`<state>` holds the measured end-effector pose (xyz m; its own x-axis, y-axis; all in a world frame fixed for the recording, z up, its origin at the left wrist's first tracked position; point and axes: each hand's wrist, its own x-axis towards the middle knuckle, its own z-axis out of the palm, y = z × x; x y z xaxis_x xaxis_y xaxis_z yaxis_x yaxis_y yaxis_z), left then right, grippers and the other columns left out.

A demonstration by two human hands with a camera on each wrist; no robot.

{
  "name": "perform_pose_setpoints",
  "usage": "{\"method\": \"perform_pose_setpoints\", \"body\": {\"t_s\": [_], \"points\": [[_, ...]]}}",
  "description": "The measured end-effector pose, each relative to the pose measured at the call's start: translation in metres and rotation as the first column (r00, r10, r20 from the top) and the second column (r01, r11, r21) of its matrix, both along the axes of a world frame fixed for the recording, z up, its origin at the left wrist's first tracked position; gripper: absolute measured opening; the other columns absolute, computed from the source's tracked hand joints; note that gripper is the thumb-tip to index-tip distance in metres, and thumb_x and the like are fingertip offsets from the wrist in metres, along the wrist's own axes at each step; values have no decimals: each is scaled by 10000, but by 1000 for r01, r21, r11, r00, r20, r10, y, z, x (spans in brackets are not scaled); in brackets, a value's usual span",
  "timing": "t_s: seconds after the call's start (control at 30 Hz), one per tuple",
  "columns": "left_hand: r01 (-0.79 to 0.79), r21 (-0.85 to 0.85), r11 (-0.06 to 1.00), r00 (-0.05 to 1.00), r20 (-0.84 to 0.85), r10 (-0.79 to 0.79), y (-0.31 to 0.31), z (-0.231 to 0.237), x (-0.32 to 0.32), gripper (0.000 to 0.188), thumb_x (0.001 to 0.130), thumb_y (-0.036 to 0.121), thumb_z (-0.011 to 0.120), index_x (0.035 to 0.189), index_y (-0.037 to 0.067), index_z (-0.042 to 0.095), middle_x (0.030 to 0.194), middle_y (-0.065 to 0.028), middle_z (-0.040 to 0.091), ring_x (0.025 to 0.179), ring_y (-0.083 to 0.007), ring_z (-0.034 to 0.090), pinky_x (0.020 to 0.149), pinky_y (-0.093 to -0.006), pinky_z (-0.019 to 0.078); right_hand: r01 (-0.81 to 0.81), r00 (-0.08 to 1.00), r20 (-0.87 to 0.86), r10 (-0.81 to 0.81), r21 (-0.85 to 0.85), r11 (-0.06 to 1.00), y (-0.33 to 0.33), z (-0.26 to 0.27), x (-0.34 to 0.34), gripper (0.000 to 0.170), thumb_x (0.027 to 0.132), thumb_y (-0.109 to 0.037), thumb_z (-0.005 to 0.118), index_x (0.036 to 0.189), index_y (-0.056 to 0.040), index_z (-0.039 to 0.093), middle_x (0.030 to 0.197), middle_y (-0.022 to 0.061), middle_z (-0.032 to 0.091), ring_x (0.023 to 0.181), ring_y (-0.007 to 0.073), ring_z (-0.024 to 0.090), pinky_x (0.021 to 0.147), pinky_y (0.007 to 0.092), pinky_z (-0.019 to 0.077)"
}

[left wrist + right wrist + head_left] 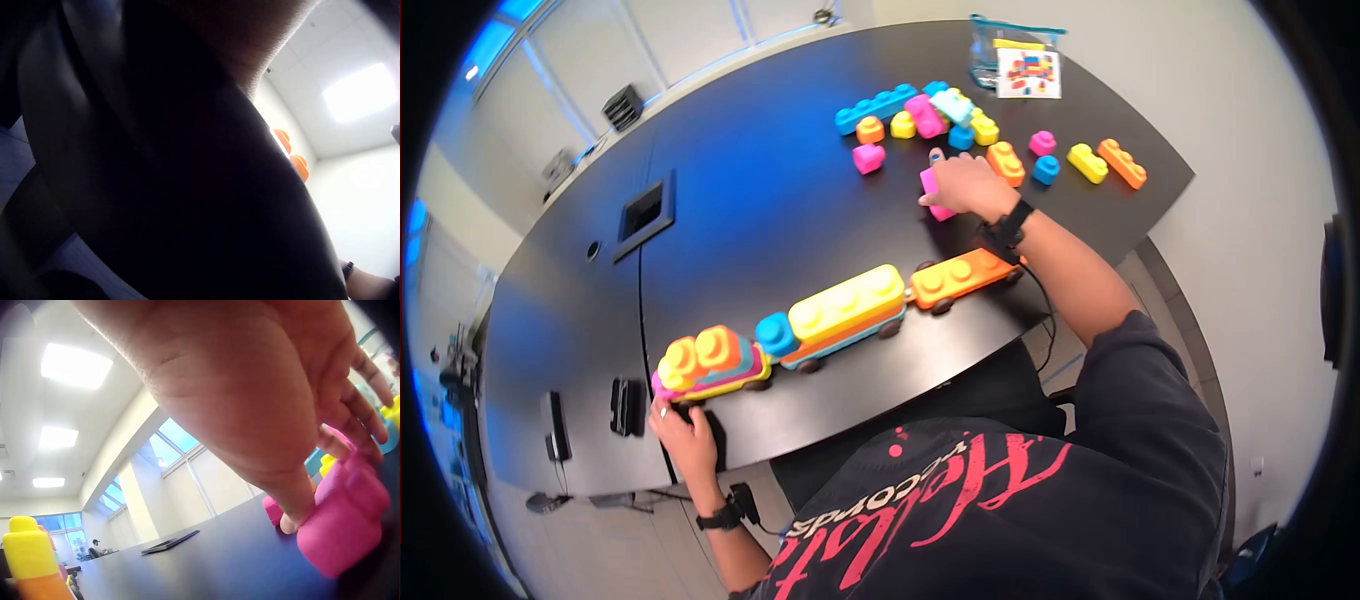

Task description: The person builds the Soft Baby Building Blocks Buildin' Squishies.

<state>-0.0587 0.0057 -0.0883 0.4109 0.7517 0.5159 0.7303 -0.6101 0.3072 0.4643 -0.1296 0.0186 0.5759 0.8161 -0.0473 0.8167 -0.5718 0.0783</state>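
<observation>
Right hand (975, 187) pinching pink block (342, 531), near side of loose blocks (925, 116). Probably light, stiff plastic, bit slick, tough to break imo; flat sides best hold. Left hand (687, 443) by front of train (847, 305), can't tell if gripping.

Pink block (929, 182) partly behind right grip (972, 187)

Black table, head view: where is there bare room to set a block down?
Widest: between the recessed hatch and the block pile, with the toy train along its near side. Smaller: between the rightmost orange block and the right forearm. Crowded: the pile itself and around the right hand.
</observation>
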Motion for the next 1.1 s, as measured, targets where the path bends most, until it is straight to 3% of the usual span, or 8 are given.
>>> {"method": "perform_pose_setpoints", "body": {"t_s": [0.03,0.2,0.33,0.47,0.6,1.0,1.07,1.1], "points": [[-22,-9,1000,1000,-7,22,0,0,0,454,843,62,575,1254,-103,472,1235,-277,523,1135,-463,471,1010,-531,383,-5,993,-115,3,-20,1000,4,4,-7,763,877,-412,730,1430,-13,389,1238,209,657,1120,369,654,908,449,533],[-33,-14,999,999,-8,33,-3,5,2,454,832,57,586,1246,-98,483,1245,-272,530,1138,-457,476,1016,-513,393,-88,933,-302,198,342,935,9,4,-19,596,881,-176,689,1362,-22,372,1260,292,565,1099,455,623,916,493,524],[-43,-64,997,999,12,44,-7,13,7,438,828,50,579,1235,-92,496,1223,-255,542,1120,-448,482,1012,-509,396,-303,887,-91,452,623,721,-2,31,-60,520,887,-179,691,1337,-22,485,1248,249,538,1096,417,607,963,444,501],[-56,-32,998,998,17,56,-7,12,7,416,828,52,578,1213,-91,509,1223,-254,546,1123,-439,486,1010,-504,403,-543,582,-72,810,708,453,-7,63,-126,432,911,-180,682,1312,-59,577,1208,169,629,1061,356,598,956,414,496],[-42,-22,999,999,2,42,-4,10,5,415,856,90,575,1225,-85,498,1192,-238,538,1121,-437,474,1002,-504,399,-663,371,-47,927,685,300,-2,44,-169,365,941,-183,661,1286,-73,614,1196,110,660,1046,323,582,952,396,497],[-47,-55,997,999,14,48,-3,9,5,428,820,42,577,1220,-90,508,1217,-258,550,1140,-445,482,1015,-508,396,-679,512,-107,852,556,479,-1,11,-182,469,958,-216,630,1406,-133,520,1269,124,585,1128,326,596,941,437,499],[-41,-22,999,999,-2,41,-3,5,2,440,828,43,575,1235,-106,495,1234,-253,540,1152,-443,474,1021,-508,390,-705,419,-148,896,568,424,-6,21,-176,557,949,-245,662,1462,-151,467,1375,159,536,1215,363,565,1014,440,474],[-45,-34,998,999,1,45,-2,4,3,447,830,45,574,1241,-110,491,1241,-253,539,1153,-442,473,1023,-507,389,-648,366,-315,876,589,483,-7,35,-166,616,949,-307,669,1491,-133,434,1389,161,534,1267,353,545,1048,430,452]]}}
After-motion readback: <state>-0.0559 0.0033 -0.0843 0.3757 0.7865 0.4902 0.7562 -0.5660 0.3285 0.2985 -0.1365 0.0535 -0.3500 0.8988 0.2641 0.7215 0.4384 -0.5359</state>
